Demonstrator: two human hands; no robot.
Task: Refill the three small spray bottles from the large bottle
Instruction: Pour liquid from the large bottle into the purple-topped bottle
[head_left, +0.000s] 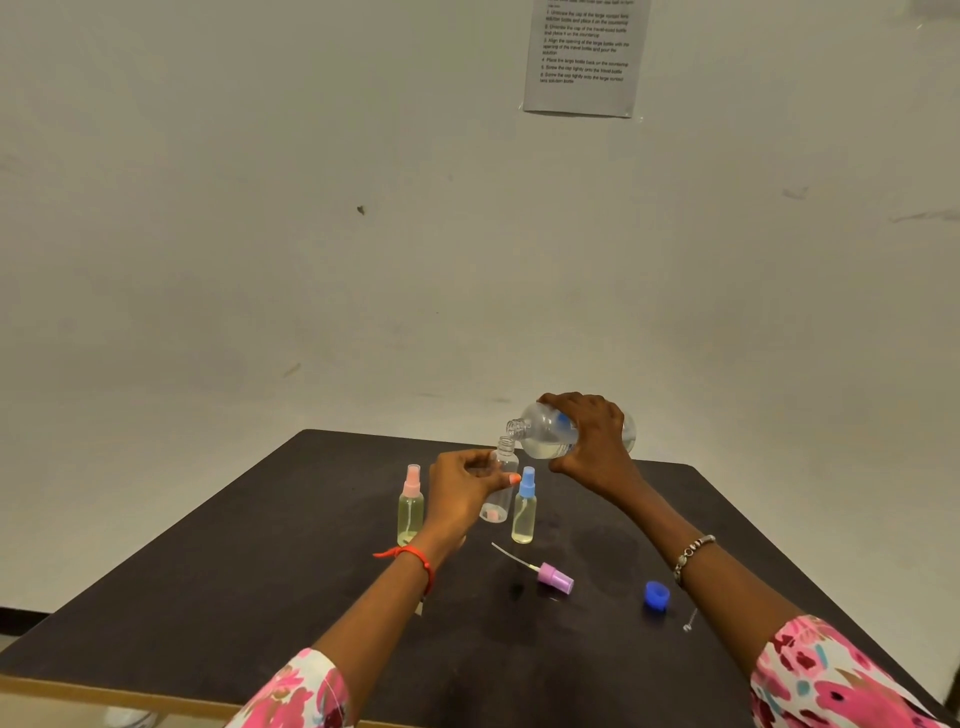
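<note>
Large bottle (545, 440): likely light, squashy, slippery; gripped mid-body by right hand (592, 441), fingers (563, 402) curled. Small bottle (506, 460), at its 7 o'clock: pinched by left hand (462, 491).

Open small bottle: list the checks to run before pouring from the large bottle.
1. Top off the open small bottle: ok, the purple spray head lies on the table.
2. Cap off the large bottle: ok, the blue cap lies on the table.
3. The left hand grips the open small bottle: ok.
4. The right hand grips the tilted large bottle: ok.
5. Mouth exactly over the small neck: cannot tell, they are close.
</note>
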